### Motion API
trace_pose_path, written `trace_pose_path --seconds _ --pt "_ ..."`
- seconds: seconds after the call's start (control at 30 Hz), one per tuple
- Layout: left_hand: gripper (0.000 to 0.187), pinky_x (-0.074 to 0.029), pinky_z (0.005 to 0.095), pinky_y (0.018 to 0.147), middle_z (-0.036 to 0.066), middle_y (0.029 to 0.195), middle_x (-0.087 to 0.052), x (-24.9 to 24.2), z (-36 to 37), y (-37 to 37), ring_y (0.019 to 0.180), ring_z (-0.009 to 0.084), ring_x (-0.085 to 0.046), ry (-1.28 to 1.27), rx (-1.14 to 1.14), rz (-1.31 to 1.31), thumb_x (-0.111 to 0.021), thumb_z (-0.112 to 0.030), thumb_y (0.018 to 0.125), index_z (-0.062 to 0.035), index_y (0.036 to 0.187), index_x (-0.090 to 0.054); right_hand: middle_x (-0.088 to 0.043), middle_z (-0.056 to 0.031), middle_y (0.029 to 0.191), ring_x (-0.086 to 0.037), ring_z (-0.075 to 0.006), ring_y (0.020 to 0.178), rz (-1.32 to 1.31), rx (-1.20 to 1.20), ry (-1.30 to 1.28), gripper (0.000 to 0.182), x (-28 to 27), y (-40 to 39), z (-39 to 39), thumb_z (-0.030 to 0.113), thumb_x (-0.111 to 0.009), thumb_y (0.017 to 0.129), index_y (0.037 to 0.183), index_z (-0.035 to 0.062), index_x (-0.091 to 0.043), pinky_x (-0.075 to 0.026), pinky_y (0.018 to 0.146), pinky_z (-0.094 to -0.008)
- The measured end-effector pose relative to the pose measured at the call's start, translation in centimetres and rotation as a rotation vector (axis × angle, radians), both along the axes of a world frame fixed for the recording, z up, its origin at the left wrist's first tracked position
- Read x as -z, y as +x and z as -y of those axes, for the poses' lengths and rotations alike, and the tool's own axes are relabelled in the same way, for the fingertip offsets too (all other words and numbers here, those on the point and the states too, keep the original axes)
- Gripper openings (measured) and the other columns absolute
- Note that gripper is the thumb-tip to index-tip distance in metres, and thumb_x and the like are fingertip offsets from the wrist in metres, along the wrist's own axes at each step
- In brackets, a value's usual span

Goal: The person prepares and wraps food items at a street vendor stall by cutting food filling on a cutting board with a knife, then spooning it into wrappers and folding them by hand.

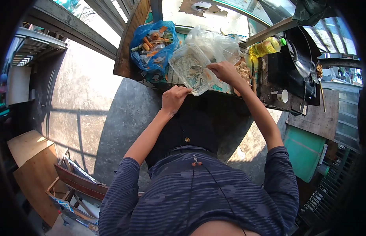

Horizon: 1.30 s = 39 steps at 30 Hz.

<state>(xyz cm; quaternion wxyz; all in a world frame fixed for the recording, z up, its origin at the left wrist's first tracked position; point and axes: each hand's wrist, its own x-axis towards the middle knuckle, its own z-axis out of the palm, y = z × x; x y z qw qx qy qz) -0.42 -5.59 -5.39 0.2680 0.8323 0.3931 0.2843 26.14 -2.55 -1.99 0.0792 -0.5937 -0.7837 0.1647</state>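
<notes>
A clear plastic container [181,63] stands at the table's front edge, with a thin residue on its inside. My left hand [176,98] pinches its near rim at the lower left corner. In my right hand [225,72] is a metal spoon [196,67], its bowl down inside the container. Left of the container sits a blue plastic bag [139,35] holding orange and green vegetable scraps. Behind and to the right lies a crumpled clear plastic bag [226,49], partly behind my right hand.
A bottle of yellow oil [265,48] with a green cap lies at the right, near a dark stove [277,74]. A white cup [283,96] rests on its side at the front right. Brown peelings [242,71] lie beside my right wrist. A wooden board [129,39] edges the table's left.
</notes>
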Motion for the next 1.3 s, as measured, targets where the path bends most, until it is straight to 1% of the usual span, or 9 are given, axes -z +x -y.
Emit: trace_pose_path --seconds 0.33,0.43,0.53,0.67,0.77,0.9,1.0,1.1,1.3 --pt "0.008 -0.050 0.0291 0.059 -0.002 0.080 -0.068 0.2 -0.2 -0.1 0.070 0.0170 -0.062 0.048 -0.013 0.028 -0.067 -0.015 0.078 -0.0153 0.084 -0.071 -0.065 -0.0151 0.070 -0.063 -0.0338 0.067 0.169 -0.293 -0.244 0.019 -1.3 -0.6 1.9 0.017 -0.059 0.082 0.096 0.0195 -0.072 -0.048 0.059 -0.0430" --pt "0.008 -0.050 0.0291 0.059 -0.002 0.080 -0.068 0.1 -0.3 0.1 0.069 0.0168 -0.062 0.051 -0.007 0.033 -0.067 -0.014 0.078 -0.0152 0.084 -0.071 -0.065 -0.0159 0.070 -0.064 -0.0328 0.068 0.058 -0.207 -0.305 0.020 -0.6 -0.5 1.6 0.017 -0.062 0.078 0.095 0.0178 -0.073 -0.048 0.059 -0.0426" --pt "0.008 -0.050 0.0291 0.059 -0.002 0.080 -0.068 0.1 -0.3 0.1 0.070 0.0164 -0.063 0.052 0.000 0.033 -0.067 -0.015 0.078 -0.0152 0.085 -0.071 -0.062 -0.0125 0.062 -0.061 -0.0252 0.056 -0.220 -0.057 -0.468 0.021 1.6 -0.2 0.3 0.019 -0.063 0.077 0.093 0.0118 -0.073 -0.045 0.052 -0.0372" --pt "0.011 -0.050 0.0299 0.060 -0.002 0.079 -0.068 -0.2 -0.5 -0.2 0.070 0.0182 -0.063 0.042 -0.046 0.041 -0.068 -0.015 0.077 -0.0145 0.088 -0.071 -0.047 0.0043 0.053 -0.037 -0.0063 0.042 -0.434 0.298 -0.894 0.024 -0.1 1.0 -0.3 0.023 -0.062 0.087 0.097 0.0041 -0.072 -0.026 0.040 -0.0247" --pt "0.018 -0.051 0.0274 0.062 0.000 0.080 -0.069 -2.9 -0.7 -1.3 0.070 0.0179 -0.066 -0.330 -0.189 0.003 -0.068 -0.015 0.078 -0.0140 0.095 -0.071 -0.035 0.0092 0.053 -0.026 -0.0017 0.043 -0.691 0.405 -0.930 0.027 -1.6 2.6 1.2 0.025 -0.059 0.092 0.105 0.0039 -0.067 -0.018 0.040 -0.0211" --pt "0.025 -0.052 0.0257 0.071 0.005 0.085 -0.071 0.1 -1.9 -3.9 0.078 0.0116 -0.067 -0.735 -0.209 0.380 -0.069 -0.018 0.084 -0.0053 0.105 -0.068 -0.028 0.0107 0.057 -0.024 -0.0009 0.047 -0.887 0.443 -0.802 0.027 -4.3 2.6 3.2 0.025 -0.055 0.095 0.112 0.0045 -0.062 -0.018 0.042 -0.0202" --pt "0.025 -0.054 0.0273 0.072 0.005 0.087 -0.069 -3.8 -2.4 -4.2 0.079 0.0119 -0.066 -1.200 -0.286 0.614 -0.069 -0.020 0.085 -0.0016 0.102 -0.068 -0.029 0.0106 0.061 -0.025 -0.0005 0.052 -0.986 0.462 -0.679 0.028 -6.6 1.1 4.9 0.026 -0.052 0.096 0.112 0.0052 -0.062 -0.020 0.046 -0.0189" --pt "0.026 -0.055 0.0294 0.075 0.005 0.096 -0.067 -4.8 -3.0 -3.6 0.085 0.0149 -0.066 -1.387 -0.254 0.719 -0.064 -0.021 0.089 -0.0028 0.108 -0.063 -0.031 0.0111 0.064 -0.026 -0.0008 0.056 -1.032 0.455 -0.579 0.029 -8.4 -0.8 6.4 0.028 -0.052 0.097 0.112 0.0063 -0.064 -0.020 0.050 -0.0195" --pt "0.026 -0.056 0.0324 0.083 0.008 0.107 -0.064 -7.0 -3.7 -1.7 0.096 0.0194 -0.064 -1.592 -0.121 0.913 -0.057 -0.018 0.093 -0.0018 0.114 -0.056 -0.038 0.0102 0.069 -0.031 0.0001 0.060 -1.203 0.463 -0.374 0.025 -6.4 -3.8 9.3 0.019 -0.055 0.095 0.113 0.0037 -0.063 -0.025 0.052 -0.0175"
